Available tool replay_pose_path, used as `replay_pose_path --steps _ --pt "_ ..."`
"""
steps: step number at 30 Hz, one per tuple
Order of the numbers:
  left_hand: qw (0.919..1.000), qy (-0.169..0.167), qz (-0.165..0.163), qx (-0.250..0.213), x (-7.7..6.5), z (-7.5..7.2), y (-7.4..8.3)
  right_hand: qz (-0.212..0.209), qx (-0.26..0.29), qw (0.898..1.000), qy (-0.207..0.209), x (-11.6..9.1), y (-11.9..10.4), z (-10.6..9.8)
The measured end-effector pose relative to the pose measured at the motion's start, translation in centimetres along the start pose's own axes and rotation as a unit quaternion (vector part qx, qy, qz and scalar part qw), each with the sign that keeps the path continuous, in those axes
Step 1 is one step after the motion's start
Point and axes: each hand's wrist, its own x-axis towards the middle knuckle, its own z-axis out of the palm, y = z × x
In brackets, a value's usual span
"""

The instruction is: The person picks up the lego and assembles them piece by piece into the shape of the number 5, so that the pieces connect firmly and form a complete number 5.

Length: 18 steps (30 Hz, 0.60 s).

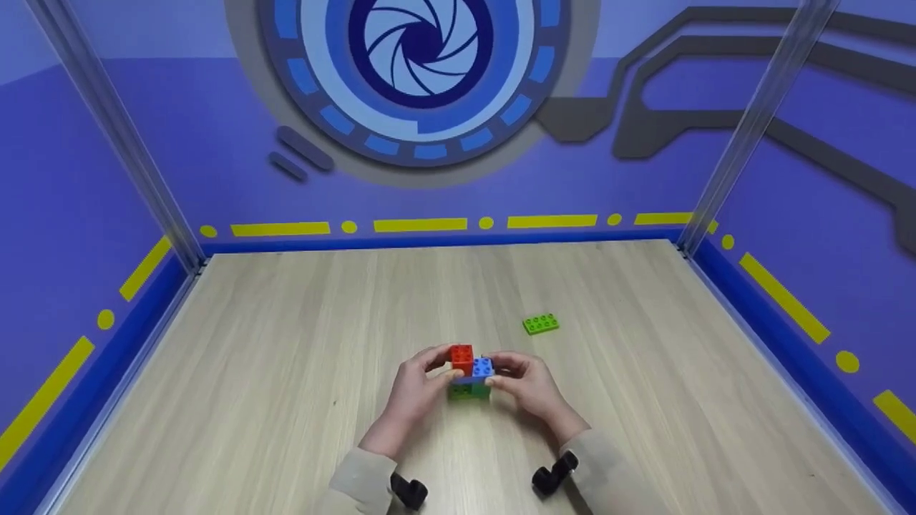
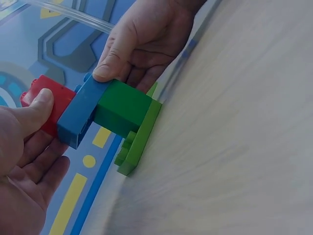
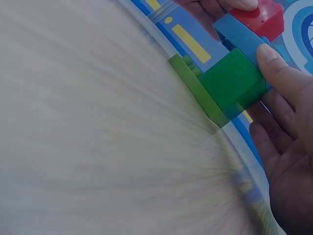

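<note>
Both hands hold one small stack of toy building bricks in the middle of the table. My left hand (image 1: 417,386) pinches the red brick (image 1: 462,357) on top between thumb and fingers. Below it lies a longer blue brick (image 2: 80,115), its right half's studs uncovered. My right hand (image 1: 531,384) grips the blue brick's right end, thumb on its near side, where it meets the dark green brick (image 3: 234,81). That dark green brick sits under the blue one's right half, and a thin light green plate (image 2: 139,142) forms the bottom. The blue brick's left half overhangs the plate.
Another light green plate (image 1: 541,324), studs up, lies on the wooden table (image 1: 286,343) beyond the right hand. Blue printed walls (image 1: 179,179) enclose the table at the back and both sides. Black wrist mounts (image 1: 409,492) sit at the sleeve cuffs.
</note>
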Motion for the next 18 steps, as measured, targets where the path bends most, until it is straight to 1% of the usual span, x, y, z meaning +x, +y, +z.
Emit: replay_pose_path --steps 7,11,18 --pt "0.9995 -0.006 -0.015 -0.027 0.21 -0.17 -0.18 -0.017 -0.007 1.0 -0.002 -0.06 0.16 -0.07" --pt "0.9988 -0.009 -0.023 -0.043 0.26 -0.21 -0.29 -0.014 -0.002 1.0 -0.004 -0.05 0.18 -0.05" --pt "0.9984 0.002 -0.028 -0.049 0.22 -0.06 -0.88 -0.017 0.006 1.0 -0.006 -0.13 -0.14 -0.05"
